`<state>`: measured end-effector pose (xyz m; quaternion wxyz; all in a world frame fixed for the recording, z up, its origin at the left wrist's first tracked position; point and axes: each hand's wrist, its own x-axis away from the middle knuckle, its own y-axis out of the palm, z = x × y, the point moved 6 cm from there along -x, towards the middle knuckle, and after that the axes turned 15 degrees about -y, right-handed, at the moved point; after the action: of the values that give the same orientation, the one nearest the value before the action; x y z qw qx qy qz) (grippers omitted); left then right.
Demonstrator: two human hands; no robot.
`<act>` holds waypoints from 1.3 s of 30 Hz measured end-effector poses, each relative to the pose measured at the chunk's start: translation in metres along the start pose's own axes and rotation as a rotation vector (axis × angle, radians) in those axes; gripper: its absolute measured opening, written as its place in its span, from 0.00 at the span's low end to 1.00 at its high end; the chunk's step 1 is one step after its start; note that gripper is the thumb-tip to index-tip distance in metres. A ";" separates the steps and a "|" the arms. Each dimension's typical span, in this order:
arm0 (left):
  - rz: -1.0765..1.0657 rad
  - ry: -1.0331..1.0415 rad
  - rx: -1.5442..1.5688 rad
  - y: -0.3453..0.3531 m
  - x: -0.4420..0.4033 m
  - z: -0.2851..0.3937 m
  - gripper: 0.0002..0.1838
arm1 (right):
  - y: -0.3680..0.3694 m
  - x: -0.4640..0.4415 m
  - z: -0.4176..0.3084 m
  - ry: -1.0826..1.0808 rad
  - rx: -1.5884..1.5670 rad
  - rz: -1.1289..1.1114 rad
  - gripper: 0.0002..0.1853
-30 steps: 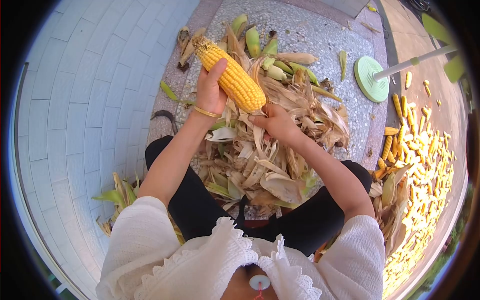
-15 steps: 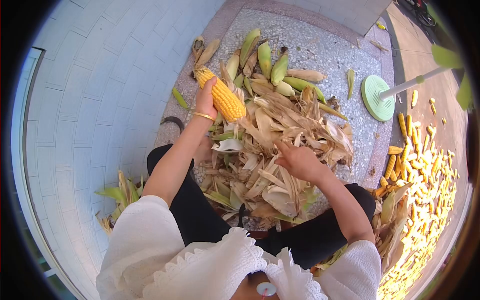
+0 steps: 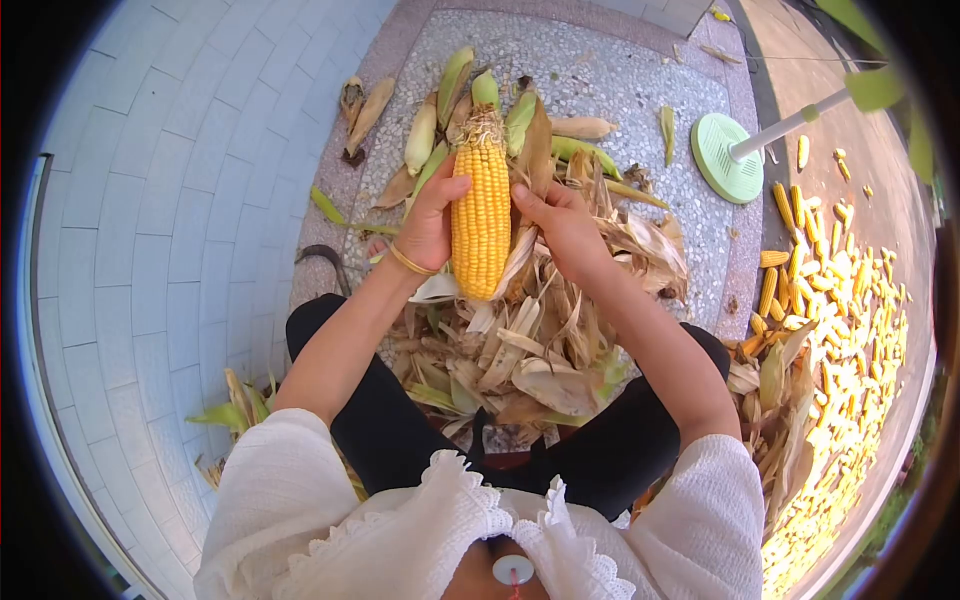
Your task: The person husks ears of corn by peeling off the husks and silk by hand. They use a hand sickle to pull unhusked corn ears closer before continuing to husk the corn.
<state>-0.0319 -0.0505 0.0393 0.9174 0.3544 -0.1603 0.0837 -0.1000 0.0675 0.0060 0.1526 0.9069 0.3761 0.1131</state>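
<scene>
My left hand (image 3: pixel 432 218) is closed around the left side of a yellow corn cob (image 3: pixel 482 215), its thumb lying across the kernels. The cob's front is bare, with dry brown silk at the far end. Close against its right side, my right hand (image 3: pixel 562 225) pinches a dry corn husk (image 3: pixel 538 145) between thumb and curled fingers; part of this grip is hidden. Below both hands lies a heap of torn dry husks (image 3: pixel 540 350).
Several unshelled ears in green husks (image 3: pixel 422 135) lie beyond the cob. A sickle-like curved blade (image 3: pixel 325 262) rests by the tiled wall (image 3: pixel 150 250). To the right are a round green stand base (image 3: pixel 722 158) and a wide spread of bare cobs (image 3: pixel 850 350).
The cob has moved right and turned upright in my left hand, in front of me. My right hand has risen from the husk heap to the cob's right side and closed on husk.
</scene>
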 end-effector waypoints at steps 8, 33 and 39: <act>0.209 -0.077 0.280 -0.068 -0.025 -0.025 0.21 | 0.006 0.013 -0.029 -0.084 -0.481 0.052 0.11; -0.013 -0.100 0.181 -0.041 -0.005 -0.003 0.32 | 0.002 0.038 0.004 0.344 0.353 -0.516 0.24; 0.334 -0.041 0.337 -0.092 -0.004 -0.001 0.18 | 0.005 0.049 0.000 0.130 0.423 -0.364 0.10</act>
<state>-0.0113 -0.1170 -0.0203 0.8153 0.4729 -0.2190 0.2525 -0.0630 0.0989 0.0118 -0.0466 0.8269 0.5571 0.0606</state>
